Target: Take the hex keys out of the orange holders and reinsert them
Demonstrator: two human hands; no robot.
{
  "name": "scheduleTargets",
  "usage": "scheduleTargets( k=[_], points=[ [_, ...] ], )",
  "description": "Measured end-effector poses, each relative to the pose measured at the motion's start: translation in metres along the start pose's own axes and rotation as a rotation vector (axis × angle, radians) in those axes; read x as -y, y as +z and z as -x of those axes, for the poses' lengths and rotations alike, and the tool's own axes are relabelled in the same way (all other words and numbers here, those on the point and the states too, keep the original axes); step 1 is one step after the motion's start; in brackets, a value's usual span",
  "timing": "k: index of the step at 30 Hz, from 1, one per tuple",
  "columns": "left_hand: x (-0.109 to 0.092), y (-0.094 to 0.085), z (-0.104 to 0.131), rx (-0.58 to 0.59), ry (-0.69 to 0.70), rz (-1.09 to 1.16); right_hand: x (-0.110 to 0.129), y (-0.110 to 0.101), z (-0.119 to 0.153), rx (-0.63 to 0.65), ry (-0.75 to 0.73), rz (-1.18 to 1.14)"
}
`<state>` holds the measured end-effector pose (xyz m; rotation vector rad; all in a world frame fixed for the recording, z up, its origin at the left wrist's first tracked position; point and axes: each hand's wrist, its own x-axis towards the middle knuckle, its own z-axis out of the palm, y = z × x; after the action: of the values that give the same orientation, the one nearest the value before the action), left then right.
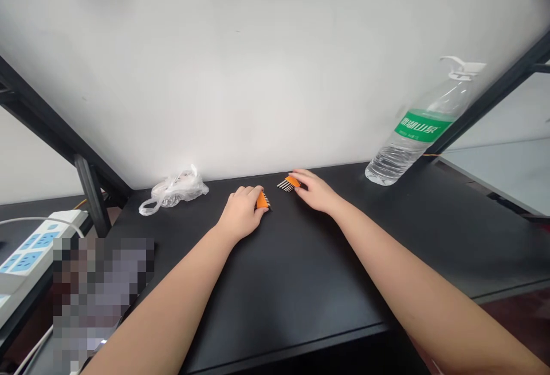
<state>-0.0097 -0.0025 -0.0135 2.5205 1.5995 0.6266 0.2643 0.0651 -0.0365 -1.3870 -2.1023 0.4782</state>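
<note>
Bare forearms (184, 295) stretched over black desk (287, 295), white wall (275, 77) behind; clear green-labelled bottle (423, 126) right; orange pronged pieces (262, 200) pinched by left hand (240, 210), right hand (318, 192).

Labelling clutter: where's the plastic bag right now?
In the head view, the plastic bag lies left of the left hand, near the back edge of the black tabletop, by the wall.

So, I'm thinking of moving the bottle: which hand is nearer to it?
Right. The right hand is left of the bottle, apart from it; the left hand is farther left, past the right hand.
</note>
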Motion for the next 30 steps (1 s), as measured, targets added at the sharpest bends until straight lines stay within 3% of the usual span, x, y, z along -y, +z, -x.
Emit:
scheduleTargets(
  k=[3,10,15,23,25,28,30],
  points=[
    [0.001,0.001,-0.001,0.007,-0.016,-0.019,0.001,-0.003,0.003,0.111,-0.033,0.227],
    [0.001,0.002,0.001,0.03,-0.041,-0.052,0.012,-0.026,0.009,0.103,0.076,0.326],
    [0.002,0.004,0.001,0.032,-0.05,-0.066,0.023,-0.028,0.012,0.172,0.093,0.145],
    [0.004,0.006,0.001,0.0,-0.02,-0.053,0.023,-0.014,-0.003,0.124,0.103,0.001],
    [0.004,0.006,0.001,0.002,-0.022,-0.052,0.02,-0.011,-0.011,0.057,0.151,0.016],
    [0.004,0.005,0.002,0.001,-0.025,-0.051,0.012,-0.011,-0.018,-0.183,0.224,0.043],
    [0.003,0.004,0.002,0.0,-0.025,-0.049,0.007,-0.016,-0.018,-0.275,0.261,-0.004]
  ],
)
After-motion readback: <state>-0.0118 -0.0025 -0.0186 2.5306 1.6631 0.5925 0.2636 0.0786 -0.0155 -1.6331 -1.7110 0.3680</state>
